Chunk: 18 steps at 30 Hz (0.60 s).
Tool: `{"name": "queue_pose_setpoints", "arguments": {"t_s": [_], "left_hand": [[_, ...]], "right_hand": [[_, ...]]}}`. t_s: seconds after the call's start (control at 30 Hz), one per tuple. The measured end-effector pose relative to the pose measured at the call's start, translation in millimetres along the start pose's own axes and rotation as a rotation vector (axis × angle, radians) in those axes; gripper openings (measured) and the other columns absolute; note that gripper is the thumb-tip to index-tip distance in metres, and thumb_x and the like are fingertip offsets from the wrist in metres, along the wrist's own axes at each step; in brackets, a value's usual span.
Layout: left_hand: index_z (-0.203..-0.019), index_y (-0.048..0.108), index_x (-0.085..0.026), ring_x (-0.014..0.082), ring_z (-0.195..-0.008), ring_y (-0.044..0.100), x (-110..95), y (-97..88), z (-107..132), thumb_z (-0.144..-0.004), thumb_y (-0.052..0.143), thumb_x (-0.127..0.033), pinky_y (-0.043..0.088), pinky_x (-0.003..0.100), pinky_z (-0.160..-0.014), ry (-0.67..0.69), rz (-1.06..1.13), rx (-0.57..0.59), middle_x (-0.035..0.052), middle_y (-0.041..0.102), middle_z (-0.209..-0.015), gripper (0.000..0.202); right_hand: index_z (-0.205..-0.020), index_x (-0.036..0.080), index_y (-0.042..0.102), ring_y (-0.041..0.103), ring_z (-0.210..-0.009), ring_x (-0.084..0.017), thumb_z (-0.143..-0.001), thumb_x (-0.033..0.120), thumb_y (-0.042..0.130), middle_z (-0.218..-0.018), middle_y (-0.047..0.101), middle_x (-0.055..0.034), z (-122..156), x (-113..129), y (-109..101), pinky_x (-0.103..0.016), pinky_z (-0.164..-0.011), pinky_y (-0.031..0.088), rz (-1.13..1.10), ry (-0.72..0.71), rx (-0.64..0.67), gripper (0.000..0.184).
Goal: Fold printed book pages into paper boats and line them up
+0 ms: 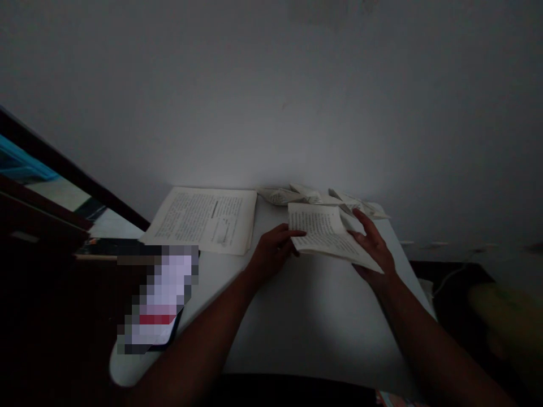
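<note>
Table (305, 328): pale top, its near part bare between the forearms and dimly lit; shadow there could make small creases hard to judge.
Phone (167, 302): on the table by its left side, screen mostly masked by blocks, so any overhang cannot be told; the left forearm lies just beside it, and an outward swing of the elbow could knock it off.
Left hand (275, 249): its grip is closed on the left end of the folded paper, a finger laid on top and the others curled at the lower edge.
Right hand (377, 251): its grip holds the other end, fingers spread above and part of the hand beneath.
Folded paper (324, 229): printed, tilted between both hands over the table's right half; whether its lower edge touches the table is unclear. Uneven pulling could tear it or skew a fold, since it looks thin; a slack left grip could let the layers slide apart.
Page stack (206, 220): flat at the far left of the table, edges slightly uneven; a brush from the left hand could scatter loose sheets.
Folded pieces (292, 195): a row just beyond the held paper; a reaching right hand could crush them.
Wall (271, 107): plain, behind the table.
</note>
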<state>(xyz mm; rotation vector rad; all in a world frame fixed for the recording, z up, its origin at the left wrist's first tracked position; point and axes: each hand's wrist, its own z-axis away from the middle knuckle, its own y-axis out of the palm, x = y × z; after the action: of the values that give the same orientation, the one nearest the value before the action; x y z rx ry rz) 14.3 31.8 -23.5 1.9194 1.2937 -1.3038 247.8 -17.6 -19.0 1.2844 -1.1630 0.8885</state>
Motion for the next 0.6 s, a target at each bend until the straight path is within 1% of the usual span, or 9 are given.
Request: {"name": "queue_pose_setpoints", "arguments": {"t_s": [0.1, 0.2, 0.27, 0.3, 0.37, 0.43, 0.5, 0.53, 0.6], "left_hand": [[-0.104, 0.068, -0.017, 0.0081, -0.063, 0.060, -1.1, -0.1, -0.2, -0.089, 0.053, -0.034, 0.048, 0.020, -0.052, -0.059, 0.049, -0.035, 0.0071, 0.059, -0.096, 0.027], [-0.102, 0.069, -0.018, 0.0122, -0.075, 0.063, -2.4, 0.4, -0.4, -0.088, 0.054, -0.034, 0.050, 0.022, -0.059, -0.077, 0.072, -0.057, 0.0084, 0.060, -0.100, 0.026], [-0.100, 0.070, -0.018, 0.0157, -0.088, 0.064, -2.7, 0.7, -0.4, -0.087, 0.055, -0.033, 0.052, 0.024, -0.068, -0.072, 0.078, -0.065, 0.0089, 0.061, -0.102, 0.025], [-0.100, 0.070, -0.017, 0.0160, -0.089, 0.064, -2.9, 0.8, -0.4, -0.087, 0.055, -0.034, 0.052, 0.025, -0.069, -0.080, 0.074, -0.065, 0.0091, 0.061, -0.103, 0.025], [-0.096, 0.070, -0.015, 0.0133, -0.076, 0.064, -3.8, 0.9, -0.3, -0.087, 0.056, -0.035, 0.051, 0.024, -0.063, -0.117, 0.047, -0.048, 0.0086, 0.064, -0.096, 0.026], [-0.090, 0.071, -0.013, 0.0103, -0.062, 0.060, -5.6, 1.2, 0.1, -0.087, 0.056, -0.035, 0.048, 0.022, -0.058, -0.169, 0.015, -0.023, 0.0060, 0.065, -0.080, 0.027], [-0.086, 0.070, -0.012, 0.0097, -0.057, 0.058, -8.4, 1.9, 0.4, -0.087, 0.057, -0.035, 0.048, 0.022, -0.058, -0.221, 0.017, -0.009, 0.0032, 0.064, -0.066, 0.027], [-0.085, 0.070, -0.011, 0.0099, -0.056, 0.058, -9.9, 2.3, 0.5, -0.086, 0.058, -0.035, 0.048, 0.022, -0.058, -0.246, 0.035, -0.008, 0.0029, 0.065, -0.063, 0.027], [-0.087, 0.070, -0.011, 0.0103, -0.056, 0.060, -12.8, 3.2, 0.4, -0.082, 0.062, -0.035, 0.049, 0.023, -0.058, -0.294, 0.100, -0.014, 0.0044, 0.069, -0.069, 0.025]], "right_hand": [[-0.122, 0.031, 0.058, 0.069, -0.083, -0.025, -0.074, 0.043, 0.070, -0.105, 0.071, -0.0072, 0.8, -3.6, -2.7, -0.038, -0.066, 0.056, -0.020, -0.068, 0.118, 0.051], [-0.107, 0.025, 0.067, 0.069, -0.082, -0.026, -0.066, 0.042, 0.077, -0.096, 0.073, -0.0079, 0.8, -7.6, -5.3, -0.038, -0.068, 0.055, -0.034, -0.076, 0.201, 0.046], [-0.108, 0.024, 0.066, 0.070, -0.078, -0.024, -0.062, 0.038, 0.081, -0.093, 0.074, -0.0069, 0.3, -9.4, -6.7, -0.036, -0.067, 0.055, -0.002, -0.066, 0.174, 0.051], [-0.108, 0.024, 0.066, 0.070, -0.077, -0.023, -0.061, 0.036, 0.082, -0.092, 0.074, -0.0065, -0.1, -9.9, -7.1, -0.036, -0.066, 0.055, 0.036, -0.064, 0.148, 0.052], [-0.104, 0.023, 0.067, 0.069, -0.073, -0.023, -0.062, 0.032, 0.082, -0.087, 0.075, -0.0063, -0.6, -10.9, -7.7, -0.036, -0.067, 0.055, 0.114, -0.069, 0.119, 0.045], [-0.094, 0.020, 0.069, 0.069, -0.070, -0.022, -0.067, 0.030, 0.079, -0.079, 0.075, -0.0060, -1.1, -12.3, -8.2, -0.038, -0.069, 0.056, 0.146, -0.074, 0.119, 0.030], [-0.084, 0.019, 0.071, 0.069, -0.067, -0.021, -0.071, 0.030, 0.076, -0.074, 0.075, -0.0058, -1.6, -14.7, -9.1, -0.038, -0.069, 0.056, 0.143, -0.075, 0.097, 0.017], [-0.080, 0.018, 0.071, 0.069, -0.065, -0.021, -0.072, 0.029, 0.075, -0.073, 0.075, -0.0059, -1.8, -16.0, -9.6, -0.038, -0.068, 0.056, 0.149, -0.068, 0.070, 0.014], [-0.074, 0.017, 0.072, 0.070, -0.064, -0.020, -0.072, 0.028, 0.076, -0.071, 0.075, -0.0062, -2.1, -18.1, -10.6, -0.036, -0.066, 0.056, 0.169, -0.057, 0.014, 0.011]]}}
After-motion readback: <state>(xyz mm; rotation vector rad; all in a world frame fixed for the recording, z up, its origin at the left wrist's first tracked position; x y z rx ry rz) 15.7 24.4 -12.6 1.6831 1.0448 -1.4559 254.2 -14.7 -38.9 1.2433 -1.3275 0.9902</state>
